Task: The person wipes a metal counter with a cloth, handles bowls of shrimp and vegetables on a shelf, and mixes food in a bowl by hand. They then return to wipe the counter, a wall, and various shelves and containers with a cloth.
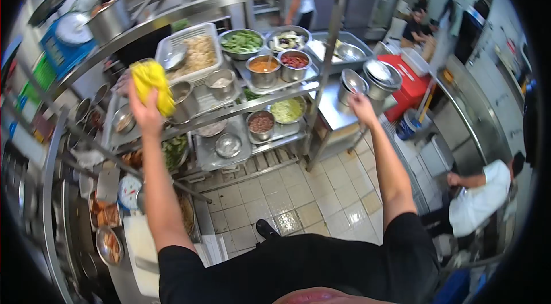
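My left hand [144,113] is raised toward the steel rack [330,45] and grips a yellow cloth [152,83], held in front of the rack's upper left shelf by a white perforated tray of food [195,51]. My right hand [361,106] reaches out to the right end of the rack, its fingers at the rim of a steel bowl [353,82] on a lower steel table. Whether the fingers close on the bowl is unclear.
The rack holds bowls of green vegetables [242,42], sauces [263,67] and chopped food [287,110]. A stack of steel bowls [380,77] and a red box [410,83] stand right. A counter with a scale [130,192] runs left. A person in white [479,200] crouches right; others stand far back.
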